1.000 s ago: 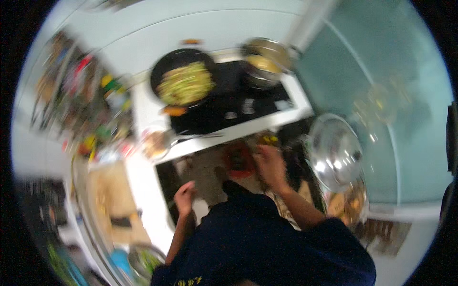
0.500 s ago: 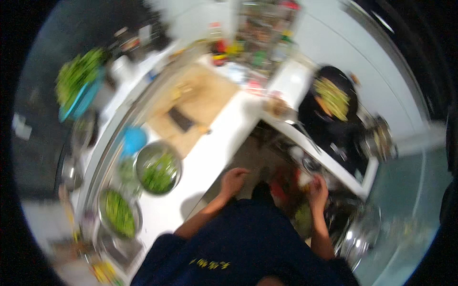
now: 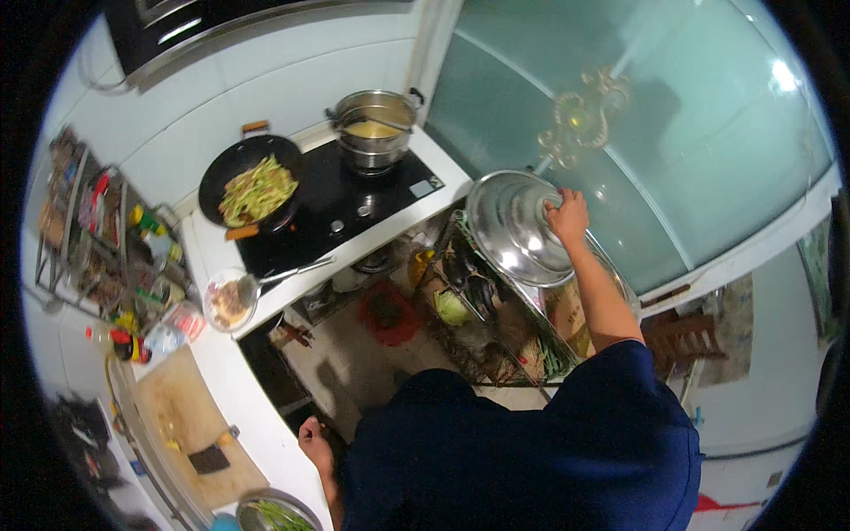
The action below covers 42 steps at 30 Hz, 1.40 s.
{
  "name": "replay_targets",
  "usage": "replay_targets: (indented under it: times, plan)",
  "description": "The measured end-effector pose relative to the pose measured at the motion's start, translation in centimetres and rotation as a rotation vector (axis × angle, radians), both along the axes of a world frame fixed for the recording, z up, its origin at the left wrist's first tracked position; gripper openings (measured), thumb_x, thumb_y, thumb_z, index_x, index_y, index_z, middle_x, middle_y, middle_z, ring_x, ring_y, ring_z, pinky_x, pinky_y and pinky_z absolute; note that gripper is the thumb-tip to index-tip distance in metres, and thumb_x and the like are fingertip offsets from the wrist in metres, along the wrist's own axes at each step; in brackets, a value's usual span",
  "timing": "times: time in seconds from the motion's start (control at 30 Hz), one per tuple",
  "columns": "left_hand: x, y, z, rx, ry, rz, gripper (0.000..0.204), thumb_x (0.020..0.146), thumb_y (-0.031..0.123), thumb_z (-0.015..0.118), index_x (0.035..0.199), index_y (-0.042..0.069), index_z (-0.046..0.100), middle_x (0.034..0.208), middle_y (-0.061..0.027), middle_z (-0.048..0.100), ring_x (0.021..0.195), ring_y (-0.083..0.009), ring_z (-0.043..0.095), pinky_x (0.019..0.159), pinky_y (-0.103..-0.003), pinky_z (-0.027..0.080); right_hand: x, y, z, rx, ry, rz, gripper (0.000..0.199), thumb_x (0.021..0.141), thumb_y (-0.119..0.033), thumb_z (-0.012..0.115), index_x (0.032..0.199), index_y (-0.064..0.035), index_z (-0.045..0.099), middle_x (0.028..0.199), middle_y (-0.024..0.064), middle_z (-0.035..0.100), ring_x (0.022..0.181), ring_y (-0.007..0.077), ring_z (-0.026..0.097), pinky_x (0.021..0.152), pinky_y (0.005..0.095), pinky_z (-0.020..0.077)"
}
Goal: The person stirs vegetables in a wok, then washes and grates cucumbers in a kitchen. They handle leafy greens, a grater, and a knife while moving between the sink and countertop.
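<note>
Beside the frosted glass door [image 3: 602, 203], right of the black cooktop [image 3: 323, 195], lay the domed steel lid [image 3: 503, 232] — the right hand [image 3: 567, 215] gripped it near its top, fingers curled. The left hand [image 3: 315, 442] hung by the counter [image 3: 237, 389], bent-fingered — whether pressed together, I couldn't tell.
</note>
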State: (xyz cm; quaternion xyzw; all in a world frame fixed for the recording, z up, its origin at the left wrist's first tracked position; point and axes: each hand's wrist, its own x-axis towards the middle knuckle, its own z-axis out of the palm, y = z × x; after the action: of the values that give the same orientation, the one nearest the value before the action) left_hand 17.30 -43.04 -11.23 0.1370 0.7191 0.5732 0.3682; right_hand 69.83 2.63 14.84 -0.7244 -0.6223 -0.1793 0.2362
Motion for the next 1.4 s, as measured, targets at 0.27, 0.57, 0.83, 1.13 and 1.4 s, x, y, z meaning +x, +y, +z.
replay_targets:
  times: [0.27, 0.57, 0.83, 1.13, 1.4]
  plan:
    - [2.2, 8.1, 1.4, 0.105, -0.056, -0.194, 0.021, 0.1, 0.021, 0.069, 0.09, 0.003, 0.065, 0.077, 0.0003, 0.06, 0.068, -0.0094, 0.052, 0.061, -0.026, 0.044, 7.1, -0.8, -0.8, -0.4, 0.187, -0.042, 0.067, 0.085, -0.063, 0.067, 0.116, -0.0034, 0.07, 0.106, 0.023, 0.072, 0.104, 0.041, 0.068, 0.087, 0.0501, 0.0545]
    - [7.1, 13.7, -0.9, 0.088, -0.08, -0.409, 0.02, 0.1, 0.019, 0.066, 0.095, 0.0, 0.067, 0.075, -0.0018, 0.063, 0.065, -0.0096, 0.054, 0.06, -0.026, 0.043, 11.2, -6.5, 5.8, -0.273, 0.306, -0.082, 0.057, 0.073, -0.046, 0.072, 0.113, -0.0048, 0.072, 0.099, 0.0229, 0.073, 0.094, 0.0397, 0.071, 0.085, 0.0462, 0.0562]
    - [9.5, 14.0, -1.2, 0.201, -0.091, -0.554, 0.019, 0.101, 0.014, 0.065, 0.101, -0.005, 0.067, 0.079, -0.0014, 0.062, 0.069, -0.0095, 0.053, 0.065, -0.026, 0.045, 18.7, -19.9, 3.5, -0.295, 0.176, -0.352, 0.058, 0.07, -0.043, 0.073, 0.11, -0.0011, 0.072, 0.093, 0.0257, 0.073, 0.09, 0.0418, 0.071, 0.082, 0.048, 0.0561]
    - [7.5, 11.8, 0.3, 0.034, 0.076, -0.473, 0.017, 0.099, 0.014, 0.066, 0.102, -0.002, 0.072, 0.08, -0.0018, 0.066, 0.076, -0.0091, 0.059, 0.071, -0.025, 0.049, 16.6, -20.0, -0.1, -0.377, 0.216, -0.368, 0.06, 0.071, -0.039, 0.074, 0.116, 0.0008, 0.07, 0.109, 0.0262, 0.071, 0.102, 0.041, 0.069, 0.091, 0.0465, 0.0533]
    - [6.5, 8.6, 0.3, 0.05, 0.097, -0.298, 0.009, 0.093, 0.007, 0.068, 0.096, 0.0, 0.073, 0.083, -0.002, 0.07, 0.076, -0.013, 0.062, 0.076, -0.028, 0.051, 18.3, -18.8, -3.6, -0.318, 0.379, -0.319, 0.059, 0.082, -0.033, 0.075, 0.128, 0.0022, 0.063, 0.124, 0.0256, 0.067, 0.116, 0.0422, 0.063, 0.1, 0.0456, 0.048]
